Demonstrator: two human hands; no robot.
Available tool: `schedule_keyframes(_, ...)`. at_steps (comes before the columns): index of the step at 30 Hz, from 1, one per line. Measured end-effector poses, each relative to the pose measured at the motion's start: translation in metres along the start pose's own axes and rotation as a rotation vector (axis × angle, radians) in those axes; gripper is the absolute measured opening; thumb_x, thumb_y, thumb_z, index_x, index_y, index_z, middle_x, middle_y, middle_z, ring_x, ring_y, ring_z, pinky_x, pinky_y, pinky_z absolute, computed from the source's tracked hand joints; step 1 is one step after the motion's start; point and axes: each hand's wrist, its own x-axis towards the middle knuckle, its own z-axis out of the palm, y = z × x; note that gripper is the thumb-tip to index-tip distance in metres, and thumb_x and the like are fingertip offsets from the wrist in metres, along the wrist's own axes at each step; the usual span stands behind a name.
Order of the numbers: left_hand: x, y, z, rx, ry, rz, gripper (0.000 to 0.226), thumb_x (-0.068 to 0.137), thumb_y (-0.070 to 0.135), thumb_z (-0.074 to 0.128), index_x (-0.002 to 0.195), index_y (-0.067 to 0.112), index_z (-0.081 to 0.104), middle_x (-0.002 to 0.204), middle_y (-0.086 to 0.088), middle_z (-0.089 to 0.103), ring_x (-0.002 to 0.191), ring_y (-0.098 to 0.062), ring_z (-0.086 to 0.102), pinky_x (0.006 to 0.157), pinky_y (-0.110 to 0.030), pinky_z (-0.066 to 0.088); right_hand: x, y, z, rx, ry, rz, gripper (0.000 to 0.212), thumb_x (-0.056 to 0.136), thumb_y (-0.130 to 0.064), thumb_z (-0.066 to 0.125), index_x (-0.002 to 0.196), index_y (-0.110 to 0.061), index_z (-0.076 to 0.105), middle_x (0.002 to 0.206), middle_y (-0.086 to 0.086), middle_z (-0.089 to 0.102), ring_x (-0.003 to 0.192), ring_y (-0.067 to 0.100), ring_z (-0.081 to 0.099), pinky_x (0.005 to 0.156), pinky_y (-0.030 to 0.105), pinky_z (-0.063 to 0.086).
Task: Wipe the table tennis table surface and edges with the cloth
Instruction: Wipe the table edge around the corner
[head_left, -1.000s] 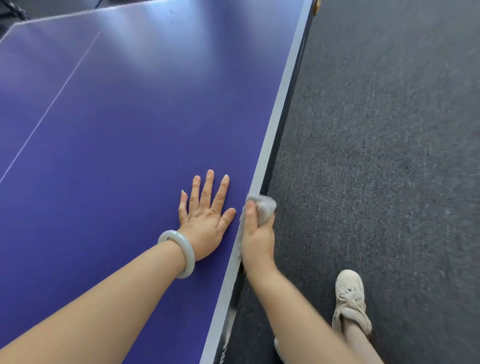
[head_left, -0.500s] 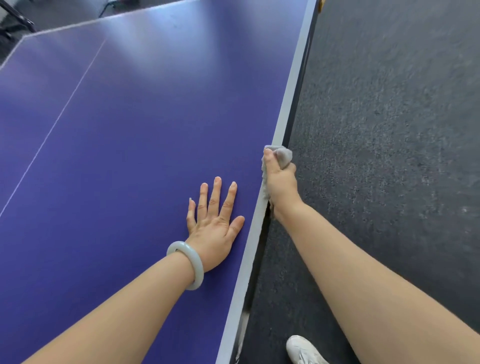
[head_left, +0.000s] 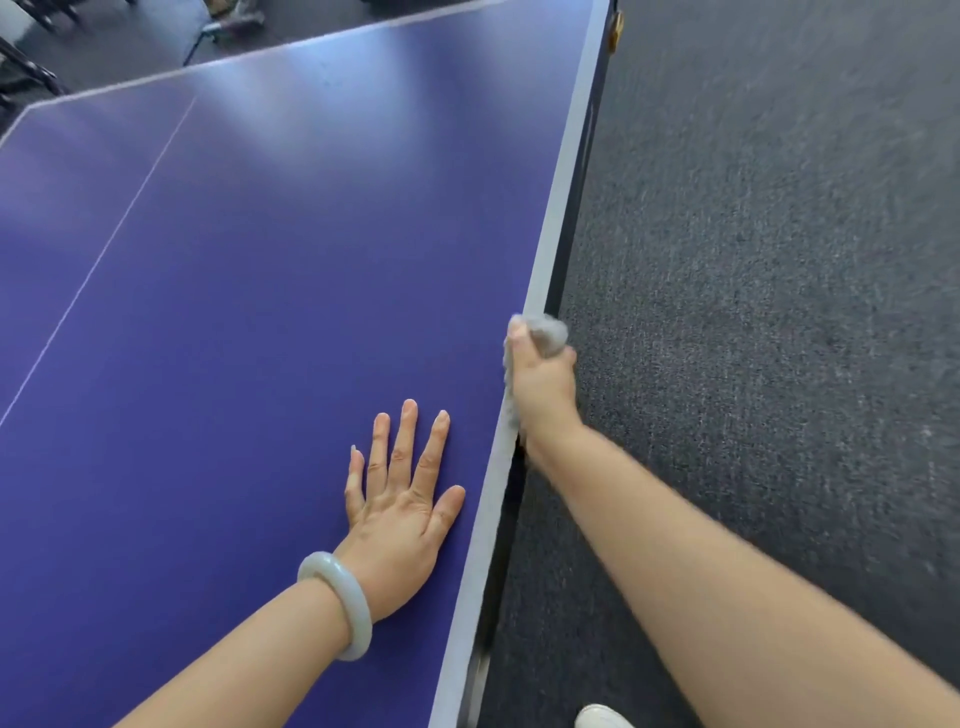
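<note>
The blue table tennis table (head_left: 249, 291) fills the left and centre of the frame, its pale edge running from the top right down to the bottom centre. Dark grey carpet (head_left: 779, 260) covers the right side. The left hand (head_left: 402, 512) lies flat on the table in the lower centre, palm down, fingers straight and slightly spread, thumb out toward the edge. The right hand (head_left: 543, 387), right of centre, is curled round the table's edge, gripping the grey cloth (head_left: 548, 332) against it; the cloth bunches out above the knuckles and a strip shows along the edge under the hand. A pale bangle (head_left: 340, 603) circles the left wrist. The toe of a white shoe (head_left: 602, 718) shows at the bottom edge.
</note>
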Motion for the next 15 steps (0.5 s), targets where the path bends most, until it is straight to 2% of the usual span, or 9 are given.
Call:
schedule_keyframes(2,-0.001,0.002,-0.001,-0.010,0.034,0.001,0.067,0.102,0.048,0.019,0.142,0.042,-0.034,0.149,0.016,-0.046,0.138,-0.011,-0.043,0.118,-0.042,-0.020,0.032,-0.028,0.002,-0.053,-0.024,-0.040,0.062,0.093,-0.055,0.059,0.131,-0.012,0.038,0.113,0.010,0.063,0.095,0.024,0.066,0.081,0.038,0.054)
schedule_keyframes(3,-0.002,0.004,-0.003,-0.033,0.069,0.002,0.067,0.102,0.048,0.024,0.148,0.041,-0.024,0.154,0.016,-0.037,0.143,-0.011,-0.036,0.120,-0.041,-0.016,0.040,-0.033,-0.001,-0.055,-0.056,-0.055,0.058,0.093,-0.055,0.058,0.128,-0.014,0.038,0.110,0.009,0.063,0.090,0.021,0.067,0.075,0.037,0.055)
schedule_keyframes(5,0.001,0.011,-0.013,-0.139,0.153,-0.009,0.060,0.101,0.043,0.036,0.155,0.037,0.011,0.160,0.012,-0.005,0.150,-0.017,-0.009,0.122,-0.040,-0.001,0.043,-0.032,-0.007,-0.021,-0.122,-0.080,0.049,0.094,-0.054,0.059,0.121,-0.018,0.039,0.098,0.005,0.064,0.071,0.013,0.065,0.062,0.032,0.053)
schedule_keyframes(6,0.008,0.016,-0.020,-0.198,0.204,-0.016,0.052,0.100,0.039,0.040,0.150,0.034,0.028,0.157,0.009,0.010,0.148,-0.018,0.005,0.121,-0.040,0.006,0.045,-0.029,-0.008,-0.017,-0.138,-0.085,0.048,0.093,-0.054,0.059,0.120,-0.020,0.040,0.097,0.003,0.063,0.071,0.013,0.064,0.062,0.032,0.052)
schedule_keyframes(7,0.019,0.021,-0.029,-0.236,0.248,-0.020,0.045,0.100,0.036,0.042,0.145,0.031,0.038,0.153,0.007,0.019,0.145,-0.018,0.014,0.119,-0.040,0.010,0.046,-0.026,-0.009,-0.028,-0.146,-0.084,0.048,0.093,-0.055,0.059,0.121,-0.021,0.040,0.100,0.003,0.064,0.077,0.015,0.065,0.068,0.035,0.054)
schedule_keyframes(10,0.071,0.042,-0.058,-0.259,0.308,0.010,0.046,0.103,0.032,0.040,0.149,0.026,0.036,0.159,0.005,0.014,0.149,-0.016,0.008,0.119,-0.038,0.008,0.048,-0.024,-0.007,-0.027,-0.137,-0.089,0.050,0.093,-0.055,0.059,0.125,-0.021,0.041,0.115,0.007,0.063,0.102,0.023,0.065,0.092,0.045,0.054)
schedule_keyframes(15,0.173,0.075,-0.096,-0.225,0.217,-0.025,0.054,0.106,0.039,0.028,0.157,0.033,0.010,0.165,0.005,-0.008,0.151,-0.017,-0.010,0.121,-0.041,-0.002,0.047,-0.023,-0.007,-0.009,-0.133,-0.132,0.042,0.094,-0.050,0.061,0.121,-0.023,0.045,0.120,0.003,0.061,0.111,0.017,0.060,0.098,0.037,0.049)
